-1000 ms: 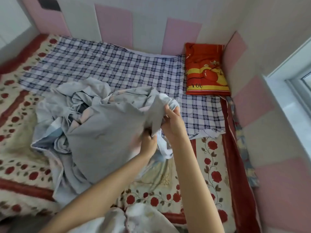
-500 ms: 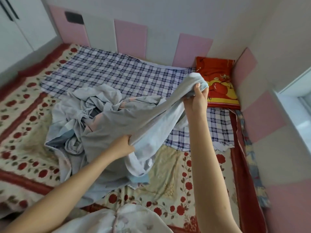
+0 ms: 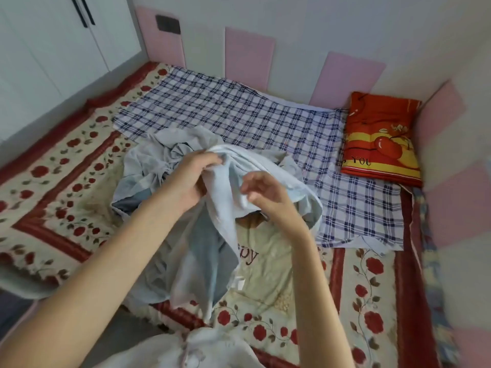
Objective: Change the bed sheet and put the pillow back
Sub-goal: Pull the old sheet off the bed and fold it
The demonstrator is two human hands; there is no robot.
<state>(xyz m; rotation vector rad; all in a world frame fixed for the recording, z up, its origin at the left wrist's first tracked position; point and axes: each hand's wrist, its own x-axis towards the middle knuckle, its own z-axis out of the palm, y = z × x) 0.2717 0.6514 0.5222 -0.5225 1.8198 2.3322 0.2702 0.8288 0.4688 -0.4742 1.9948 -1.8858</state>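
A crumpled pale blue-grey bed sheet (image 3: 170, 160) lies bunched in the middle of the bed. My left hand (image 3: 194, 173) grips a fold of it and lifts it off the heap. My right hand (image 3: 265, 192) is just right of that fold, fingers curled and pinching the sheet's edge. Under the heap lies a blue-and-white checked sheet (image 3: 265, 120), spread over the far half of the bed. A red and yellow pillow (image 3: 382, 139) with a cherry print lies flat in the far right corner.
A rose-patterned quilt with red borders (image 3: 305, 277) covers the mattress. Pink and white padded panels (image 3: 249, 54) line the far and right walls. White wardrobe doors (image 3: 66, 43) stand at the far left. A white cloth (image 3: 186, 349) shows at the bottom edge.
My right hand came back from its stretch toward the pillow and now meets my left hand over the heap. The left hand rose with a fold of the sheet.
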